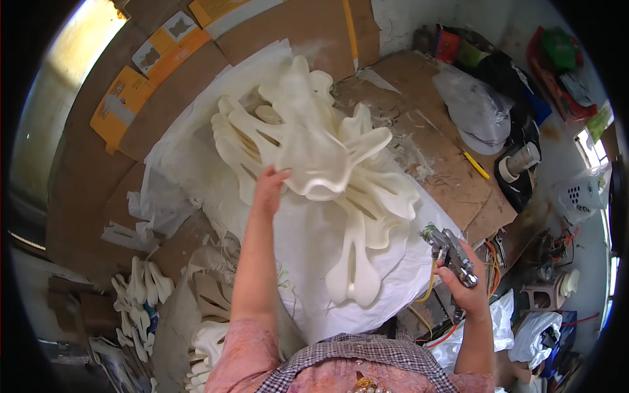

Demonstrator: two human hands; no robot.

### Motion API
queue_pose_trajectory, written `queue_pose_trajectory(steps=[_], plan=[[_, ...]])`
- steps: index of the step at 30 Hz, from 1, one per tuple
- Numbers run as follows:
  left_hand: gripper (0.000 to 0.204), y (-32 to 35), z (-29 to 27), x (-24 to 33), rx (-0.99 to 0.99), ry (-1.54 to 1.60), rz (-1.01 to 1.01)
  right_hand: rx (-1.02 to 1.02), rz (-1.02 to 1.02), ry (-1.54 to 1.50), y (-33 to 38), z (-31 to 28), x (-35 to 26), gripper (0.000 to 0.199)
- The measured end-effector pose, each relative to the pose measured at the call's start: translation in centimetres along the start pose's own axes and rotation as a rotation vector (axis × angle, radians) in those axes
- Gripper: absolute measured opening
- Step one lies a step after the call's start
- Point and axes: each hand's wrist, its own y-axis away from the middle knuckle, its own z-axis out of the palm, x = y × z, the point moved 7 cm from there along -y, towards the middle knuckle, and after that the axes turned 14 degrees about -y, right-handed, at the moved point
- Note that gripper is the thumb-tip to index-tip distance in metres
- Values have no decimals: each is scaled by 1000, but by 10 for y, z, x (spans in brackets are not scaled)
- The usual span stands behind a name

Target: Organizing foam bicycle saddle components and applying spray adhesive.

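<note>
Left hand at a cream pile, right hand gripping a spray gun

We are looking down over a checked apron at a pile of smooth, cream, bone-like pieces. The pile is sitting near the middle of the view on a white sheet, which is probably shielding the surface beneath. Our left hand is reaching forward and touching the pile's near-left edge, probably to steady it. Its thumb is pointing right, along the cream surface; the other fingertips are partly hiding, so we cannot tell whether they are pinching the edge or only resting there.

Our right hand is holding a metal spray gun off the sheet's right side, apart from the pile. Its fingers are wrapping around the handle, likely for a firm hold; whether one is pressing the trigger, we cannot tell. A yellow hose is hanging just beside the gun. Beyond, brown cardboard is lying flat, bearing a yellow cutter and a clear plastic bag.
</note>
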Motion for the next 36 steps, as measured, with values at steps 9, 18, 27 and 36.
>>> queue_pose_trajectory(steps=[9,18,27,36], plan=[[33,3,-27,45,200,-368,275,36,1,-3,6,-27,21,53],[48,22,-106,118,720,-45,359,109,89,-120,-8,-54,68,49],[51,-141,180,-16,-20,-851,-112,6,87,-317,24,-82,16,57],[59,-10,125,-1,67,-632,164,176,-106,-300,40,-98,-50,67]])
